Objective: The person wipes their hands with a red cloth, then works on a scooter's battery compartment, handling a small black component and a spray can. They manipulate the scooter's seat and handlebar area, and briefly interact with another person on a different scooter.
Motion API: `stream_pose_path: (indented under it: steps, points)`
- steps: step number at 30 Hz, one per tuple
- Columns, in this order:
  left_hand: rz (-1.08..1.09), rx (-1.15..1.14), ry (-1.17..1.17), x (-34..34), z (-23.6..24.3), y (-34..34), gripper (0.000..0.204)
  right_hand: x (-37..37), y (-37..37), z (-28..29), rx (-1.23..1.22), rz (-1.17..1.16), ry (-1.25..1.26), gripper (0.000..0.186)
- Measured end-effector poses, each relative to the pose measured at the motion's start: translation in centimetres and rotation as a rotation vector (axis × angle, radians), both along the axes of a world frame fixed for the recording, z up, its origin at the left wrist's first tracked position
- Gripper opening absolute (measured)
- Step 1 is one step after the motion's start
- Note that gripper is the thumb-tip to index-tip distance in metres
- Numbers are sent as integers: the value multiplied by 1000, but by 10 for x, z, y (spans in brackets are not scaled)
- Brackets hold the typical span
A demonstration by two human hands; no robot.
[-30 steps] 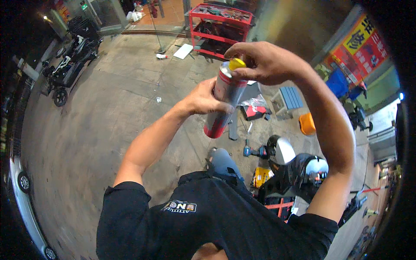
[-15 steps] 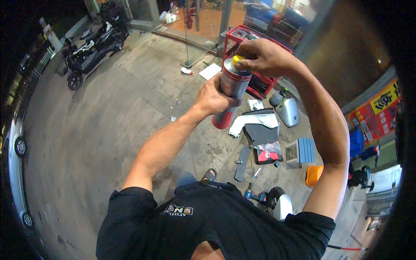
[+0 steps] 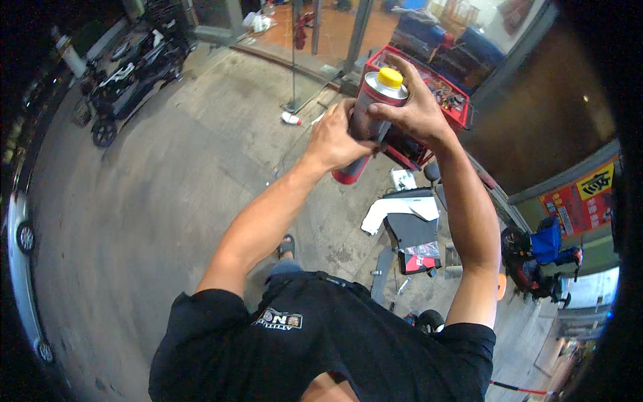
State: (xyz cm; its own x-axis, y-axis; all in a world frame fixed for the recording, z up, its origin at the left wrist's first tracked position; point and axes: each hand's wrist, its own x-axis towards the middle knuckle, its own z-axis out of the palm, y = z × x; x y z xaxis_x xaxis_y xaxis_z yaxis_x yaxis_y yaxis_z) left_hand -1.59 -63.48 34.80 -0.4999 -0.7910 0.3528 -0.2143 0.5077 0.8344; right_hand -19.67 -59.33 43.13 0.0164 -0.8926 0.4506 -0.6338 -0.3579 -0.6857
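Observation:
A tall metal can (image 3: 366,106) with a yellow cap (image 3: 390,78) is held up in front of me, its top leaning away to the right. Its body is grey and red with a silver shoulder. My left hand (image 3: 332,138) is wrapped round the middle of the can. Close to the top, my right hand (image 3: 420,110) grips the can, its thumb on the side and its fingers curved behind the shoulder, partly hidden. The cap sits on the can and shows uncovered.
Behind my right hand stands a red tool cart (image 3: 458,121) full of tools. A white curved panel (image 3: 400,207) and a black panel (image 3: 410,233) lie on the ground. A stripped scooter (image 3: 134,84) stands far left; a silver car (image 3: 25,271) is at the left edge.
My right hand has come off the yellow cap and moved down onto the can's upper side. The can has shifted slightly up and right. My view has turned, and I have stepped.

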Motion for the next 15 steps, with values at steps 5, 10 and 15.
stream_pose_path:
  steps: [5,10,15]
  points:
    - [-553,388,-41,24,1,-80,111,-26,-64,40,142,170,-259,116]
    - [-793,685,200,26,-6,-122,94,-23,-110,42,194,359,-582,110]
    - [-447,417,255,10,-2,-142,88,-15,-141,44,178,290,-704,93]
